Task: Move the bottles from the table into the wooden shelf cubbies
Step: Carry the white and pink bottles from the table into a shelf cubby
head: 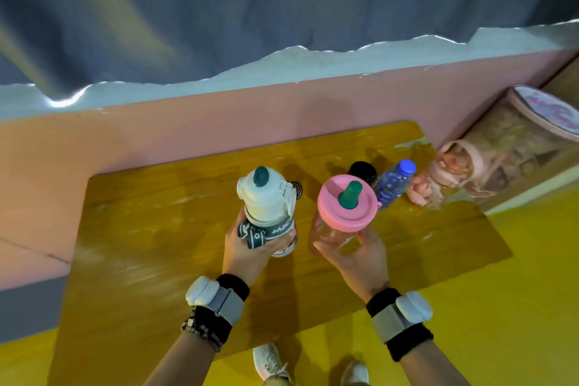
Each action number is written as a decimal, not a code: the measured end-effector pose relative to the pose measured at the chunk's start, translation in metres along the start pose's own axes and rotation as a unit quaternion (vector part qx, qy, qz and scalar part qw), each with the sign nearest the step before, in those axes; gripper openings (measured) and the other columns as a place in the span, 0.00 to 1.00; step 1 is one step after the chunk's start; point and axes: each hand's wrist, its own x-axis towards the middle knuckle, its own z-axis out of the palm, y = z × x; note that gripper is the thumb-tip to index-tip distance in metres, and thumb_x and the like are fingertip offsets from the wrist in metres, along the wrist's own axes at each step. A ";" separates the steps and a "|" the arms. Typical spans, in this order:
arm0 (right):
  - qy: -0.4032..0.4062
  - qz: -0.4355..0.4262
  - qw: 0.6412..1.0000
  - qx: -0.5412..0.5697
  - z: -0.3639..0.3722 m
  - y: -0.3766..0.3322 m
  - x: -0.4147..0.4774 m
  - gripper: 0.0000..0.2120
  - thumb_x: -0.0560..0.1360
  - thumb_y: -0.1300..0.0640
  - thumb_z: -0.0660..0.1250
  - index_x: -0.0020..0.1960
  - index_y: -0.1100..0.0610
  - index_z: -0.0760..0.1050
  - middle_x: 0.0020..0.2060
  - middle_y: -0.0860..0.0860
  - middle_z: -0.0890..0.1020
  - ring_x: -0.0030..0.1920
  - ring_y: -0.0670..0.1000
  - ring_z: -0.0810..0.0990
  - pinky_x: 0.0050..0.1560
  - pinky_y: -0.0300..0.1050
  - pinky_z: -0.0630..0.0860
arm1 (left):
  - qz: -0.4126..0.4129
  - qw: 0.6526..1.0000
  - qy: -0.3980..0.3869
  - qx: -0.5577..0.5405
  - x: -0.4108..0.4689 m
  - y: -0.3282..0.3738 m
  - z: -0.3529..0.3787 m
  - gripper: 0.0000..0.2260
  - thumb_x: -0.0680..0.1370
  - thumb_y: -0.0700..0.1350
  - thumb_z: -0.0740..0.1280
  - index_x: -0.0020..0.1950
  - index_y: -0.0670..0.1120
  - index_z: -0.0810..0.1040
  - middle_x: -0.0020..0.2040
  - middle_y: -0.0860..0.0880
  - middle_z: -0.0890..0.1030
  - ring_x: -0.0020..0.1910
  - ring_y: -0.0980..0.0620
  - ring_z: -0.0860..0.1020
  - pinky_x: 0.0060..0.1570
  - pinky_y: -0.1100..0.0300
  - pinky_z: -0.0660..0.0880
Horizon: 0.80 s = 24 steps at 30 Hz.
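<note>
Head view: two bottles are gripped at once over the wooden table (156,229).
White bottle (266,204): left of the pink-lidded one, clamped low on its body by the left hand (250,247).
Pink-lidded bottle (346,207): clear body wrapped by the right hand (354,255).
Blue-capped bottle (394,180): just behind the pink lid, untouched.
Advice: both should be kept upright and lifted straight before being carried; the shelf is not seen.

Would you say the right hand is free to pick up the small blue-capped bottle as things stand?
Probably not yet. The right hand is already wrapped around the pink-lidded bottle, which also stands between it and the blue-capped bottle. The left hand is occupied too, holding the white bottle.
</note>
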 end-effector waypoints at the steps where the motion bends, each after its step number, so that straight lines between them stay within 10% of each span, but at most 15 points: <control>1: 0.019 0.003 1.000 0.001 -0.014 0.001 -0.004 0.31 0.63 0.34 0.76 0.55 0.56 0.79 0.50 0.45 0.84 0.54 0.43 0.81 0.58 0.29 0.72 | 0.009 1.000 -0.021 0.000 -0.003 0.008 0.013 0.38 0.63 0.44 0.86 0.70 0.52 0.75 0.64 0.54 0.84 0.64 0.53 0.82 0.64 0.45 0.78; 18: 0.180 0.024 0.983 0.012 -0.266 0.052 -0.104 0.28 0.62 0.45 0.82 0.58 0.45 0.75 0.48 0.36 0.81 0.50 0.31 0.77 0.45 0.23 0.70 | 0.073 0.990 -0.121 -0.013 -0.115 0.084 0.236 0.39 0.61 0.50 0.85 0.70 0.50 0.76 0.59 0.60 0.85 0.61 0.60 0.82 0.59 0.62 0.79; 24: 0.210 0.045 0.977 0.003 -0.363 0.092 -0.151 0.31 0.61 0.42 0.82 0.60 0.49 0.77 0.51 0.45 0.83 0.52 0.46 0.80 0.49 0.36 0.72 | 0.091 0.984 -0.153 -0.009 -0.171 0.101 0.327 0.35 0.62 0.47 0.85 0.67 0.51 0.77 0.61 0.55 0.85 0.63 0.56 0.82 0.62 0.55 0.78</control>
